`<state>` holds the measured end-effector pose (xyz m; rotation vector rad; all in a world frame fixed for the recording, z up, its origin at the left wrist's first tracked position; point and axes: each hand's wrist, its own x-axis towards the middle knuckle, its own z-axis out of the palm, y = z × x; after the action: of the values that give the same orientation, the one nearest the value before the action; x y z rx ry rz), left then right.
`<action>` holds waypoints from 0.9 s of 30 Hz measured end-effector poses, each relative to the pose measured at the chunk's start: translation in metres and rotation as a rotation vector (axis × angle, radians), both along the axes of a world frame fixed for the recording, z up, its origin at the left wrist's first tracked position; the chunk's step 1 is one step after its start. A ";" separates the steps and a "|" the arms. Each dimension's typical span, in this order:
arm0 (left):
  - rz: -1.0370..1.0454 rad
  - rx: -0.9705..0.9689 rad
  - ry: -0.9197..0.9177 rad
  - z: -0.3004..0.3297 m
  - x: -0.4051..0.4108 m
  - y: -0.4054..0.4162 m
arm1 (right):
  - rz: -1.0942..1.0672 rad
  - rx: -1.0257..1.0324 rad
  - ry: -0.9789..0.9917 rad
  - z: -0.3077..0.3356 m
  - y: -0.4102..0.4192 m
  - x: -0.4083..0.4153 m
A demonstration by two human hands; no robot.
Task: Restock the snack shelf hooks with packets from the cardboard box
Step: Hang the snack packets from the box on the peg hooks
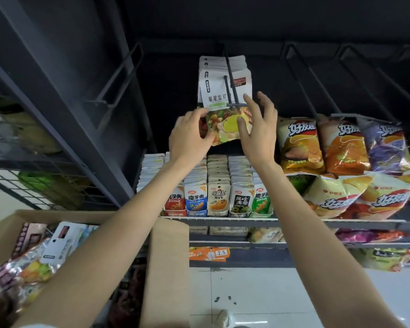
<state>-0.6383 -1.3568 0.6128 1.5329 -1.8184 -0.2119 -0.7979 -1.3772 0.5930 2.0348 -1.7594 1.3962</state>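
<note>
Both arms reach up to the hook (232,91), a dark double-wire peg with a crossbar at its tip, jutting toward the camera from the black back panel (175,74). A stack of white candy packets (219,95) hangs on it, front packet sitting just behind the crossbar. Open dark space left of the stack up to an empty hook (118,76); 2 more bare hooks (303,81) run to the right, above the chip bags (301,145). Below the hands, rows of small snack sachets (218,197) stand on the shelf ledge (294,223); a gap shows between the front packet's bottom edge and the sachet tops.

Left hand (189,136) grips the front packet's lower left edge, fingers curled over the printed fruit picture, thumb side hidden. Right hand (258,129) is beside the packet's right edge: thumb pressed on the lower front of the packet, the other fingers straight and spread, pointing up, index tip near the crossbar's right end; contact there unclear.

Cardboard box (168,268) sits low left under the left forearm, flap upright, with more packets in the box (64,240) lying jumbled inside. Tiled floor (282,292) below the shelf.
</note>
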 end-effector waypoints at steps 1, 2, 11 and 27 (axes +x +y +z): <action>0.012 -0.058 0.003 -0.003 0.004 0.011 | 0.007 -0.059 -0.016 -0.005 0.016 0.002; 0.014 -0.120 0.024 -0.006 0.009 0.024 | 0.019 -0.095 -0.032 -0.010 0.034 0.005; -0.005 -0.243 -0.008 -0.082 0.154 0.159 | 0.520 0.257 -0.003 -0.057 0.155 0.085; 0.496 0.604 0.269 -0.213 0.372 0.216 | 0.470 1.018 0.337 -0.178 0.168 0.277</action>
<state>-0.2661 -1.1409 0.3994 2.1903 -1.1630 -0.7329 -0.5210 -1.2088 0.4149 3.0566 -2.1225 0.0408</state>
